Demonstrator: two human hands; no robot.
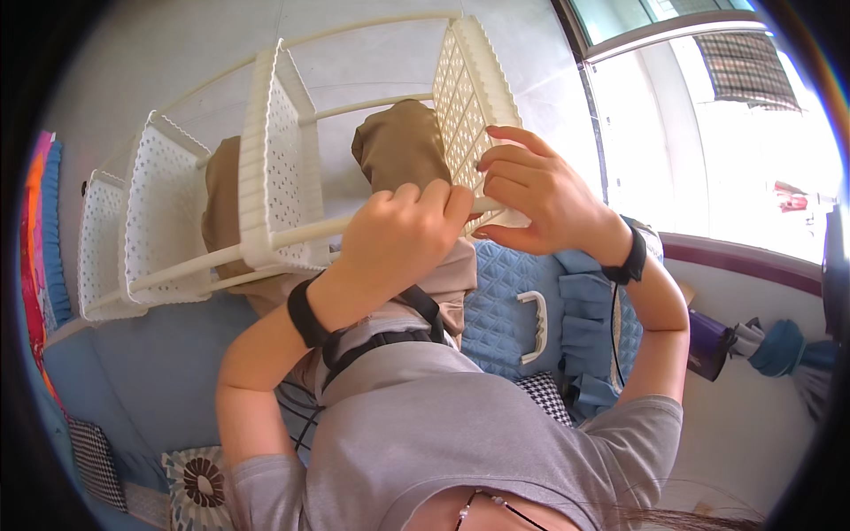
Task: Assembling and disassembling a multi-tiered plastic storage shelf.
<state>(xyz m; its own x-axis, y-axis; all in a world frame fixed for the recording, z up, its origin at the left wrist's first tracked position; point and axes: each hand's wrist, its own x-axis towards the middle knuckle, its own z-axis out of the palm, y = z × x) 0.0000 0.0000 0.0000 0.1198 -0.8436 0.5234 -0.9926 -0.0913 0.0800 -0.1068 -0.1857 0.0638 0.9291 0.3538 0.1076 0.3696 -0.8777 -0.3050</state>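
Note:
A white plastic shelf rack lies on its side across my lap, its perforated basket tiers joined by white poles. My left hand [394, 234] is wrapped round the near pole [301, 234], just short of the end basket tier [465, 93]. My right hand [553, 190] grips the near corner of that tier, with fingers curved over its edge and thumb low beside the pole's joint. The joint itself is partly hidden by my fingers. Farther left along the poles are a second tier [285, 133] and two more tiers, a larger one [164, 208] and the leftmost one [102, 230].
I sit on a blue sofa [133, 363], my knees in brown trousers between the tiers. On the quilted blue cover [496, 301] at my right lies a white U-shaped plastic piece [542, 327]. Checked cushions [542, 396] sit nearby. A bright window or doorway [708, 142] stands at right.

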